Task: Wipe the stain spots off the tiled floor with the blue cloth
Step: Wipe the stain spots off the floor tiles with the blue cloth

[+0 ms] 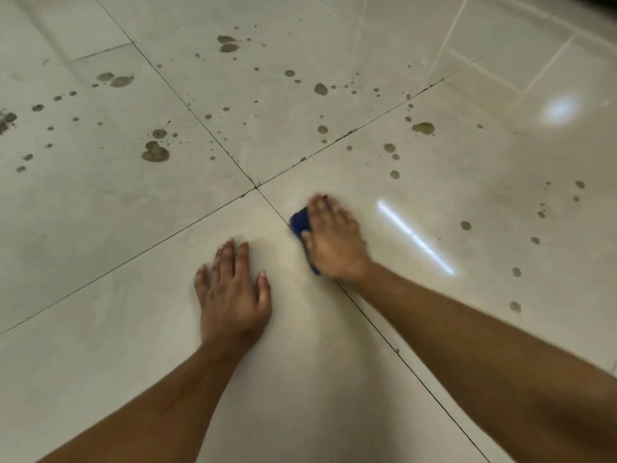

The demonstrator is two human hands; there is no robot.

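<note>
Blue cloth (pixel 299 222): bunched on tiled floor (pixel 434 202) near grout crossing, pressed under right hand (pixel 334 243), fingers flat. Left hand (pixel 233 292): flat, fingers spread, beside it. Stain spots (pixel 154 152): scattered beyond both hands.

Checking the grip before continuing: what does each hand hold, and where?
Right hand presses on top of the blue cloth; left hand lies flat on the floor, holding nothing.
</note>
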